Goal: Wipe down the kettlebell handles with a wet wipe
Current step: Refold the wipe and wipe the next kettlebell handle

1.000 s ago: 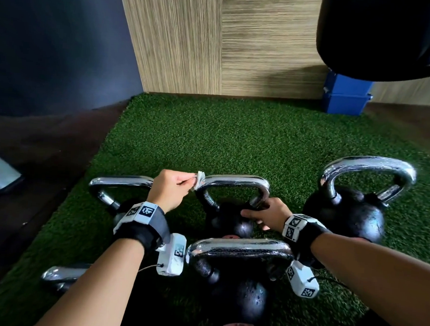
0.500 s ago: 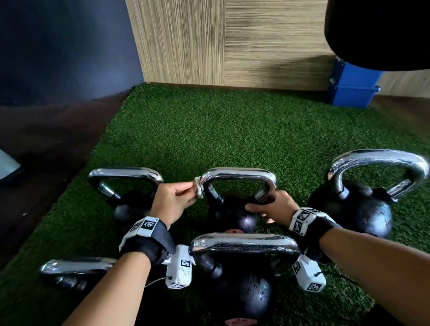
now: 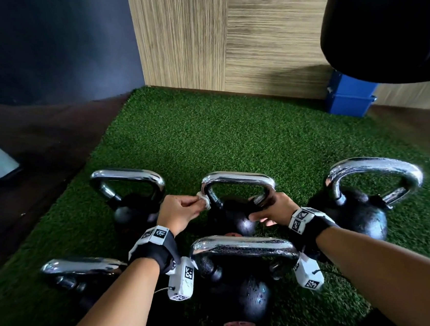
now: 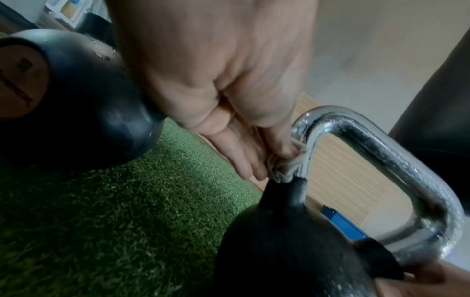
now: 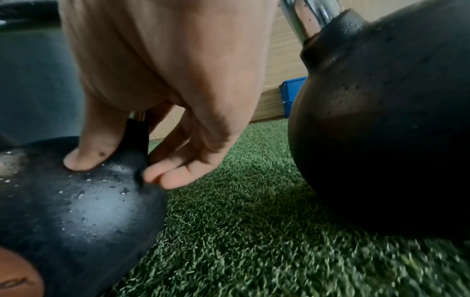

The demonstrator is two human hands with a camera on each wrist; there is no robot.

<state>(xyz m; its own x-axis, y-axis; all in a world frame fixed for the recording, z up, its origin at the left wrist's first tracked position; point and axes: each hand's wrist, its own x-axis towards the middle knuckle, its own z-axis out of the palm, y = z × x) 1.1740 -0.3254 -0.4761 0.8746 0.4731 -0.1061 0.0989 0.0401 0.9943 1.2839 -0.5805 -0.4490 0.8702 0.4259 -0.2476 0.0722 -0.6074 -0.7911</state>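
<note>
Left hand (image 3: 180,212) fingers pinch the wet wipe (image 3: 204,201) against the middle kettlebell handle (image 3: 238,179), right hand (image 3: 273,210) clamped opposite; firm, overlapping strokes likely clean best.

Left hand (image 3: 178,211) pinches with curled fingers; right hand (image 3: 273,211) grips

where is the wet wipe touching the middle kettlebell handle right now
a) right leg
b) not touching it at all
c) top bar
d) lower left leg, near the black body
d: the left hand pinches the wet wipe against the lower left leg of the middle kettlebell handle, just above the black body.
</note>
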